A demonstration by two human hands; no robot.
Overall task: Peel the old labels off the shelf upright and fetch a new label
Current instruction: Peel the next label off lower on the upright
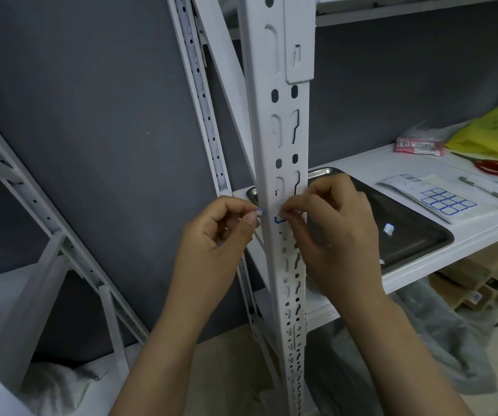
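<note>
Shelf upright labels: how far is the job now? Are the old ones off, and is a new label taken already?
Partly done. One peeled label is pinched in the left hand, and a scrap lies in the metal tray. In hand: the right hand picks at an old label still on the upright. Left: finish peeling it, then take a new label from the label sheet on the shelf.

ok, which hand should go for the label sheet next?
Probably right hand, pinching the stuck label: label sheet lies on its side of the upright. Left hand, across it, pinches a peeled label.
</note>
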